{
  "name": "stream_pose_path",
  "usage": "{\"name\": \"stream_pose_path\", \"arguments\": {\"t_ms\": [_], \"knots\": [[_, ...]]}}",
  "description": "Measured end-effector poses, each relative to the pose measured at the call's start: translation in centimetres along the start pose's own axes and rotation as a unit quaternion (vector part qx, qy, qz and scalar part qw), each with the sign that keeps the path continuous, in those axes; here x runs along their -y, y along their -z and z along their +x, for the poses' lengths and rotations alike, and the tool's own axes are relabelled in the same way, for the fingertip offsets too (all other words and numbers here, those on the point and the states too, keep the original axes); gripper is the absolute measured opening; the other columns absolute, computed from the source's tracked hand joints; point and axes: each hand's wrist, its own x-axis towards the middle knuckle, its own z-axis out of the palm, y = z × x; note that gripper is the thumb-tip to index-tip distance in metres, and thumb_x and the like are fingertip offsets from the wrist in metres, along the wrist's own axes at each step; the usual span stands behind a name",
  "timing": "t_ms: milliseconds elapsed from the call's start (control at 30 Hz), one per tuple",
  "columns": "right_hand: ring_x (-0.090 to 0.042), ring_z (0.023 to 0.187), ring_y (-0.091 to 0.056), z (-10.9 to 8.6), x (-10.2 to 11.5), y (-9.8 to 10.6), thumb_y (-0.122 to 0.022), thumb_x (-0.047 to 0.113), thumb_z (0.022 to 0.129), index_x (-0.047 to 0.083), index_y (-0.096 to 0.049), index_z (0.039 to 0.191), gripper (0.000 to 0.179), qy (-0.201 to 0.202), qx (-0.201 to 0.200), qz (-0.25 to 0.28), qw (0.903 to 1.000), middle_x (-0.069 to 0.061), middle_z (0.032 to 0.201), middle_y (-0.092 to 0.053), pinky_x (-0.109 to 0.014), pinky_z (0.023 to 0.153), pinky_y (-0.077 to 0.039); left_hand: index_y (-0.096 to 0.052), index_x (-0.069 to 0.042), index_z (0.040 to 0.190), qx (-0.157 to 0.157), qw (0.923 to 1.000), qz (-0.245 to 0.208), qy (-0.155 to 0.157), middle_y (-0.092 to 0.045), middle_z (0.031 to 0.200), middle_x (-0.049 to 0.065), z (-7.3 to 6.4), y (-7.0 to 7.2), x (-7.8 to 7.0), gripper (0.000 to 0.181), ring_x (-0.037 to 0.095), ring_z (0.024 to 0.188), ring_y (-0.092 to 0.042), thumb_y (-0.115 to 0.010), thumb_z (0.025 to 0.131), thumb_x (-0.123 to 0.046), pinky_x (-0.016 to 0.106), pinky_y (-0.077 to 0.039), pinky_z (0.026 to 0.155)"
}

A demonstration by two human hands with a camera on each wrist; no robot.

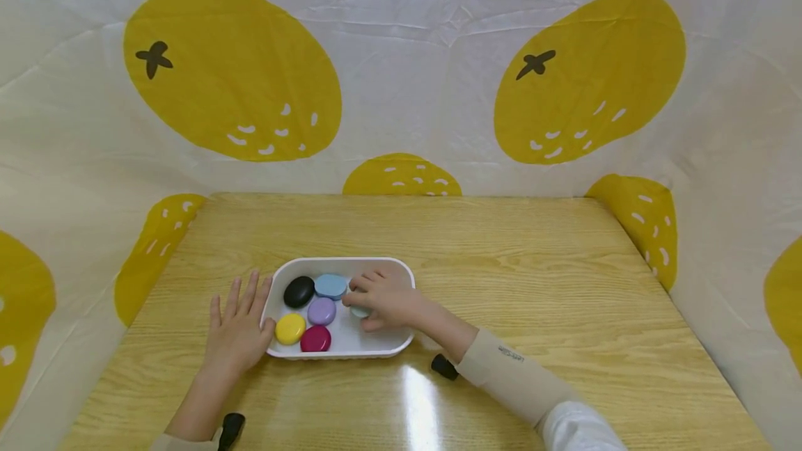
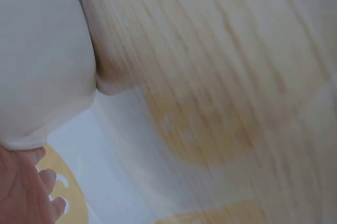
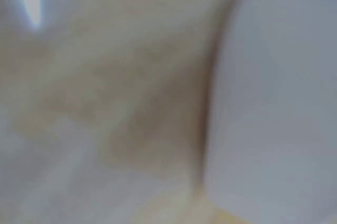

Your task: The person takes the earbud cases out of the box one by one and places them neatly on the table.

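Note:
A white tray (image 1: 341,356) stands on the table and bears several smooth, pebble-like pieces: a black one (image 1: 299,291), a light blue one (image 1: 330,286), a purple one (image 1: 322,311), a yellow one (image 1: 291,328) and a crimson one (image 1: 316,339). My right hand (image 1: 386,300) reaches into the tray's right half, fingers and thumb curled about a pale green piece (image 1: 360,312), which is mostly hidden under them. Beside the left rim lies my left hand (image 1: 237,333), fingers spread straight and thumb at the rim. Its fingertips (image 2: 48,177) show below the tray wall (image 2: 42,50) in the left wrist view.
The wooden table (image 1: 532,284) reaches back to a white cloth (image 1: 413,89) with yellow fruit prints, which also hangs at both sides. Black wrist-worn devices (image 1: 445,367) sit near each wrist. The right wrist view is blurred, with the tray's outer wall (image 3: 274,103) at its right.

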Motion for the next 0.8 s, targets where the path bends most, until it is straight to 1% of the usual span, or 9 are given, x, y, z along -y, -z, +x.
{"name": "stream_pose_path", "arguments": {"t_ms": [67, 133, 233, 333, 433, 600, 733, 800], "knots": [[-0.018, 0.104, -0.048, -0.4, -0.7, 0.7, -0.065, 0.033, 0.077, 0.023, -0.06, 0.113, 0.038, -0.028, -0.032, 0.032, 0.9986, -0.002, 0.115, -0.053, -0.039, 0.092, -0.039, -0.012, -0.011, 0.147, 0.002, 1.0, 0.0, 0.0, -0.01, 0.151, 0.018, 0.0, 0.0, 0.0, 0.065, 0.038, 0.138, 0.005, -0.041, 0.091, -0.024, 0.058, 0.014, 0.104], [-0.022, 0.104, -0.048, -1.0, -1.6, 1.2, -0.067, 0.029, 0.077, 0.019, -0.06, 0.112, 0.037, -0.059, -0.066, 0.067, 0.9938, -0.005, 0.114, -0.053, -0.043, 0.091, -0.038, -0.012, -0.011, 0.147, 0.004, 1.0, -0.001, -0.001, -0.01, 0.152, 0.018, 0.0, 0.1, 0.0, 0.065, 0.038, 0.138, 0.005, -0.041, 0.091, -0.024, 0.059, 0.013, 0.104], [-0.026, 0.102, -0.047, -2.1, -3.1, 1.6, -0.07, 0.025, 0.076, 0.014, -0.061, 0.111, 0.038, -0.116, -0.103, 0.106, 0.9821, -0.01, 0.112, -0.053, -0.047, 0.089, -0.035, -0.013, -0.01, 0.147, 0.004, 1.0, -0.003, 0.0, -0.009, 0.152, 0.017, 0.1, 0.1, -0.1, 0.064, 0.038, 0.138, 0.005, -0.041, 0.091, -0.023, 0.06, 0.011, 0.105], [-0.029, 0.103, -0.046, -3.4, -4.6, 1.6, -0.07, 0.024, 0.076, 0.013, -0.06, 0.11, 0.037, -0.187, -0.117, 0.111, 0.969, -0.011, 0.112, -0.052, -0.048, 0.089, -0.033, -0.015, -0.009, 0.146, 0.002, 1.0, -0.004, 0.0, -0.009, 0.152, 0.017, 0.1, 0.2, -0.1, 0.063, 0.037, 0.138, 0.005, -0.041, 0.091, -0.023, 0.061, 0.009, 0.105], [-0.031, 0.104, -0.047, -4.6, -5.7, 1.2, -0.068, 0.021, 0.076, 0.013, -0.061, 0.109, 0.035, -0.253, -0.114, 0.11, 0.9544, -0.012, 0.111, -0.053, -0.051, 0.089, -0.034, -0.015, -0.01, 0.146, 0.001, 1.0, -0.005, 0.0, -0.008, 0.152, 0.017, 0.1, 0.2, -0.1, 0.063, 0.037, 0.138, 0.005, -0.041, 0.091, -0.023, 0.06, 0.01, 0.105], [-0.032, 0.102, -0.047, -6.0, -6.9, -0.1, -0.064, 0.023, 0.079, 0.013, -0.058, 0.111, 0.034, -0.338, -0.071, 0.108, 0.9321, -0.012, 0.11, -0.052, -0.049, 0.085, -0.036, -0.015, -0.01, 0.146, 0.006, 0.9999, -0.008, 0.0, -0.008, 0.152, 0.017, 0.1, 0.4, -0.2, 0.063, 0.038, 0.138, 0.004, -0.041, 0.091, -0.023, 0.06, 0.012, 0.104], [-0.03, 0.097, -0.045, -6.6, -7.2, -1.3, -0.061, 0.027, 0.082, 0.013, -0.055, 0.112, 0.034, -0.379, -0.04, 0.113, 0.9177, -0.012, 0.107, -0.051, -0.046, 0.08, -0.036, -0.013, -0.011, 0.147, 0.01, 0.9999, -0.01, 0.001, -0.007, 0.152, 0.016, 0.0, 0.4, -0.3, 0.063, 0.039, 0.137, 0.004, -0.041, 0.091, -0.023, 0.059, 0.014, 0.104], [-0.029, 0.095, -0.045, -6.8, -7.2, -1.7, -0.059, 0.027, 0.083, 0.013, -0.055, 0.112, 0.033, -0.389, -0.025, 0.109, 0.9143, -0.012, 0.106, -0.051, -0.044, 0.077, -0.036, -0.013, -0.011, 0.147, 0.011, 0.9999, -0.01, 0.001, -0.006, 0.152, 0.016, 0.0, 0.4, -0.3, 0.064, 0.039, 0.137, 0.004, -0.041, 0.091, -0.023, 0.058, 0.015, 0.104]]}}
